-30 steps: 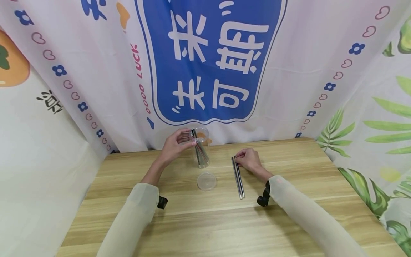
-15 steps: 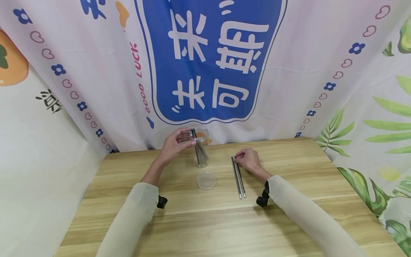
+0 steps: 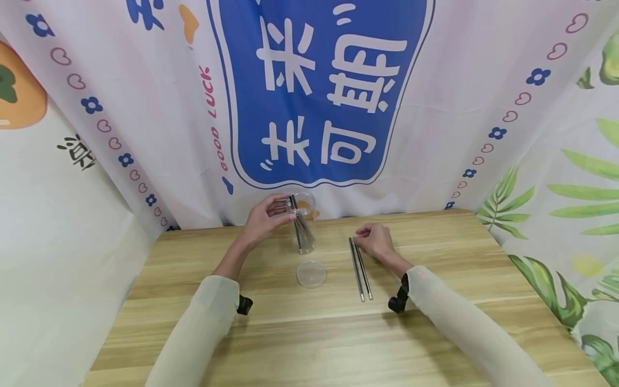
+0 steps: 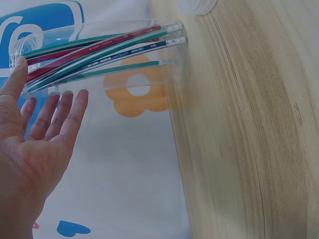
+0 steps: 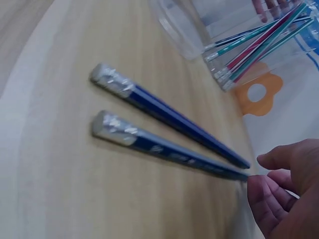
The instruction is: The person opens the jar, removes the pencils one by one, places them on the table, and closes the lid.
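My left hand (image 3: 263,219) holds a tall clear plastic jar (image 3: 311,226) by its upper rim, thumb in front and fingers behind. Inside lean several green, red and dark blue pencils (image 4: 114,52), their metal eraser ends at the jar's bottom. To the right, two dark blue pencils (image 3: 357,269) lie side by side on the table, slightly apart, eraser ends toward me. My right hand (image 3: 376,240) is at their far ends. In the right wrist view a gap shows between its thumb (image 5: 276,157) and fingers, with a pencil's end just short of the fingertips.
A round clear lid (image 3: 311,274) lies on the wooden table (image 3: 309,344) in front of the jar. Behind the table's far edge hangs a printed cloth (image 3: 425,161). More patterned cloth hangs at the left and right sides.
The near end of the right-hand pencil has swung slightly right, widening the gap between the two pencils. My right hand has loosened from it. The left hand and jar stay in place.
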The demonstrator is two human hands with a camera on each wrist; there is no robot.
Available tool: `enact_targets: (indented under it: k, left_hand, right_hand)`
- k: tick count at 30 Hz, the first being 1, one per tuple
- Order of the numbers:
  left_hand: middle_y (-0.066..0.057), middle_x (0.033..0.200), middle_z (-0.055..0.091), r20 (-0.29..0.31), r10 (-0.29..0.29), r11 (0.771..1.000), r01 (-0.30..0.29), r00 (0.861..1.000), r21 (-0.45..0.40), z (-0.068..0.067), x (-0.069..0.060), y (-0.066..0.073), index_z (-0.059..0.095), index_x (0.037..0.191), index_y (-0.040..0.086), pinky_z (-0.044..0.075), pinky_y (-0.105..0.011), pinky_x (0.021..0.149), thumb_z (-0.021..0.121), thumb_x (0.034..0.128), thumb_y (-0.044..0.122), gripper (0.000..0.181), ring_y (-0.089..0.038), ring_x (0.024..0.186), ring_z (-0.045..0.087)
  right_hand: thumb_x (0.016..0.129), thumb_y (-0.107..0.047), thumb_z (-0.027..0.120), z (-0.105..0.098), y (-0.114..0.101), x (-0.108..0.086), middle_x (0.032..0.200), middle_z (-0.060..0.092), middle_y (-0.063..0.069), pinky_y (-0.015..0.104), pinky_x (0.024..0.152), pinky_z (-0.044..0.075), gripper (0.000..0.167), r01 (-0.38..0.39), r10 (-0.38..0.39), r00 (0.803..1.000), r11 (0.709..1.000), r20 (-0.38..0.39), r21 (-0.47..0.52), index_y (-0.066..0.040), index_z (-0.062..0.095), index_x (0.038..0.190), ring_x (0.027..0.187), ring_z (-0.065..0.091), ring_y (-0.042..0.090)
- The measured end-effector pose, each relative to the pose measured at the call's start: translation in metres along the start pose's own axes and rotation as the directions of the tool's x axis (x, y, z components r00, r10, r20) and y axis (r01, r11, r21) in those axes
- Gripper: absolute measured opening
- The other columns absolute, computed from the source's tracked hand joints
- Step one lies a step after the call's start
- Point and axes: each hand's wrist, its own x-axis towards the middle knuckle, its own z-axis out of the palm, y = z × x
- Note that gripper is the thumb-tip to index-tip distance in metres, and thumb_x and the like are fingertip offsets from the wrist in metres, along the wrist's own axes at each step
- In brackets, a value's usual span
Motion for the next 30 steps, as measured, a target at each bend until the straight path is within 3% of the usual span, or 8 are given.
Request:
enact_targets:
  k: [8,15,19,25,30]
  left_hand:
    - [-0.018,0.141,0.066,0.003,-0.004,1.000,0.004,1.000,-0.011,0.000,0.001,-0.001,0.056,0.150,0.007,0.054,-0.048,0.111,0.084,0.0940,0.016,0.063,-0.035,0.133,0.063]
    - [-0.017,0.141,0.067,0.001,-0.001,1.000,0.001,1.000,-0.007,0.000,0.001,0.000,0.057,0.149,0.007,0.055,-0.046,0.109,0.084,0.0938,0.016,0.062,-0.034,0.132,0.063]
    - [-0.017,0.141,0.066,0.005,-0.001,1.000,0.001,1.000,-0.010,0.000,0.000,0.001,0.056,0.149,0.007,0.055,-0.047,0.110,0.084,0.0937,0.016,0.062,-0.034,0.133,0.063]
    - [-0.017,0.143,0.065,0.010,-0.012,1.000,0.012,1.000,-0.011,0.000,0.000,0.000,0.055,0.151,0.008,0.053,-0.049,0.112,0.084,0.0940,0.018,0.064,-0.034,0.134,0.061]
    - [-0.016,0.144,0.065,0.006,-0.016,1.000,0.016,1.000,-0.008,0.001,0.000,0.000,0.055,0.153,0.009,0.053,-0.049,0.112,0.083,0.0945,0.020,0.066,-0.034,0.135,0.061]
  right_hand:
    - [0.092,-0.006,0.080,-0.007,-0.020,0.005,0.100,0.079,0.014,0.024,0.073,0.061,0.020,0.151,-0.152,0.988,0.988,0.037,0.024,0.003,0.077,0.110,0.089,0.076,0.024]
    - [0.095,-0.002,0.077,-0.018,-0.049,0.009,0.106,0.078,0.016,0.032,0.079,0.064,0.017,0.346,-0.349,0.933,0.937,0.085,0.048,0.001,0.078,0.112,0.095,0.075,0.028]
    - [0.096,-0.001,0.077,-0.022,-0.066,0.010,0.110,0.077,0.020,0.035,0.084,0.065,0.017,0.379,-0.388,0.917,0.920,0.097,0.096,0.001,0.077,0.113,0.097,0.075,0.029]
    - [0.096,-0.005,0.077,-0.023,-0.088,0.012,0.108,0.078,0.014,0.033,0.085,0.065,0.017,0.418,-0.430,0.897,0.901,0.108,0.115,0.000,0.078,0.112,0.098,0.075,0.026]
    - [0.097,-0.006,0.077,-0.023,-0.104,0.013,0.113,0.077,0.016,0.035,0.087,0.065,0.018,0.468,-0.481,0.868,0.875,0.125,0.123,0.000,0.078,0.114,0.100,0.075,0.027]
